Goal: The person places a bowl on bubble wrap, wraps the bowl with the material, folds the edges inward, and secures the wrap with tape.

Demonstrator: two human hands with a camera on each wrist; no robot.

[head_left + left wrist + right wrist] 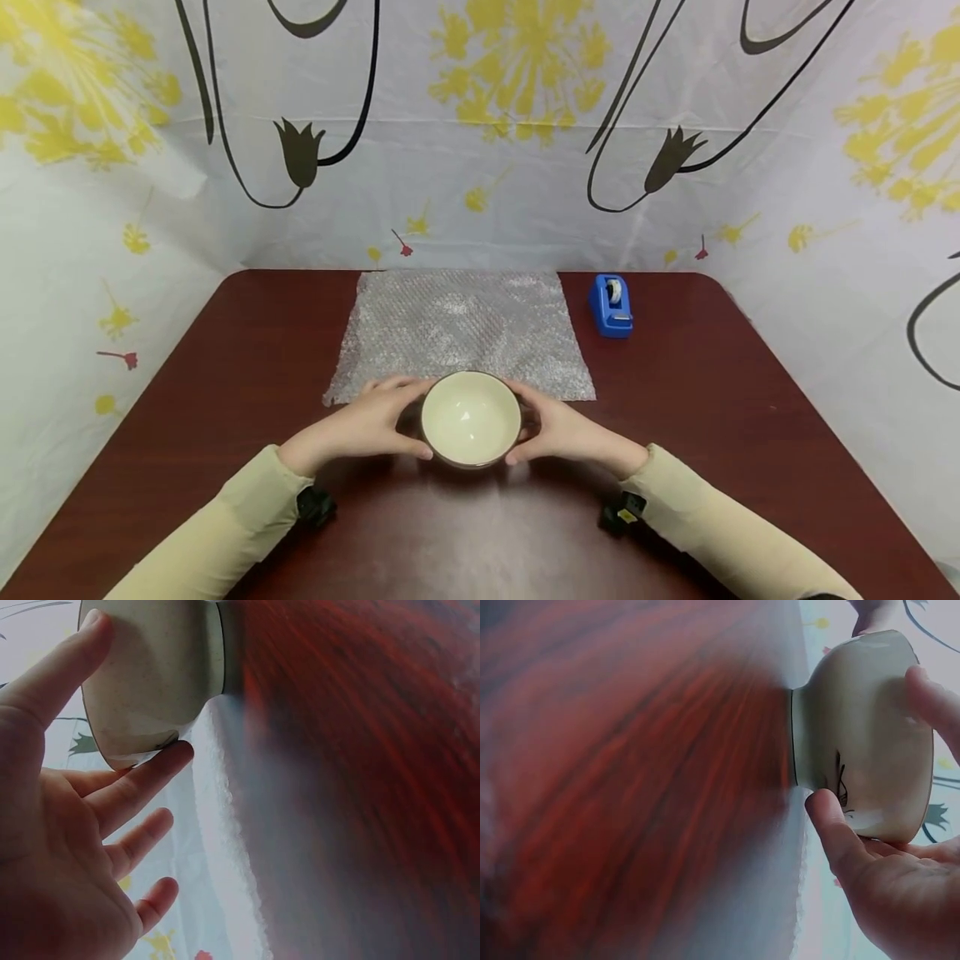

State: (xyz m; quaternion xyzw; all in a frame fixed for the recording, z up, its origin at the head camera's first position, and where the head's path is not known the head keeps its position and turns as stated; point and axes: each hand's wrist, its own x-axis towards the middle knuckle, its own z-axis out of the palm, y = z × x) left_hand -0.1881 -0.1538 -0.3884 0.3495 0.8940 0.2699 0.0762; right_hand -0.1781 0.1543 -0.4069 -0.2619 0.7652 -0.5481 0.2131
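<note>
A cream ceramic bowl (470, 418) with a thin dark rim is upright near the middle of the table, its foot right at the tabletop in the right wrist view. My left hand (369, 422) holds its left side, with thumb on the near wall and fingers around the far side. From the opposite side my right hand (557, 425) grips it in the same way. The outside of the bowl (870, 735) bears a small dark drawing near my right fingertips. In the left wrist view, the ring and little fingers of my left hand (75, 847) stand off the bowl.
Behind the bowl, a sheet of bubble wrap (465, 321) lies flat on the dark red-brown table (300, 333). A blue tape dispenser (611, 307) with a roll in it stands to the right of the sheet. Flower-patterned cloth (480, 200) hangs around the table's back and sides.
</note>
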